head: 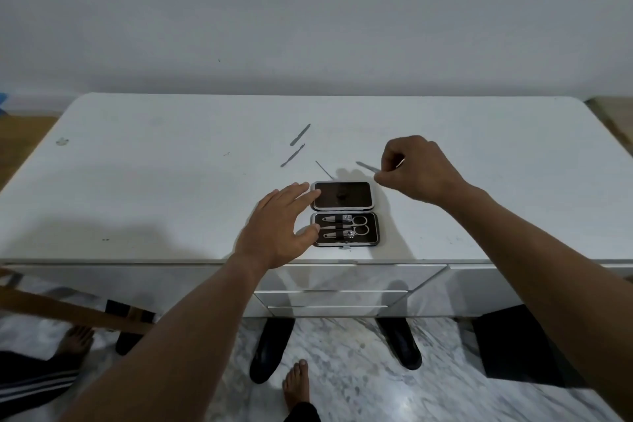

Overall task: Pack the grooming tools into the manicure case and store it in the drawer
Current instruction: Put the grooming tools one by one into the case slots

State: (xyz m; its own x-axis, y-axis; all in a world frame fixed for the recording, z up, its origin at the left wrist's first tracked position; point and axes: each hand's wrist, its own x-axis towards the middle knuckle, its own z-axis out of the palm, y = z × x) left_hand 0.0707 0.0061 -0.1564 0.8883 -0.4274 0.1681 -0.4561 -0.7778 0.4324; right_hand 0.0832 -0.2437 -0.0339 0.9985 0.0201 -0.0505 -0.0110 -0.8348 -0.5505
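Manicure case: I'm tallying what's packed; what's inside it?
In the manicure case, the lower half holds two nail clippers and scissors under a strap; the lid half shows dark lining. The left hand hides the lower half's left edge. The right hand pinches a metal tool outside.

The tabletop (171, 181) is finished in white; manicure case (342, 195) lined in dark brown and rimmed in silver; slim tool (364, 166) coloured silver-grey; floor (359, 370) veined in grey and white marble.
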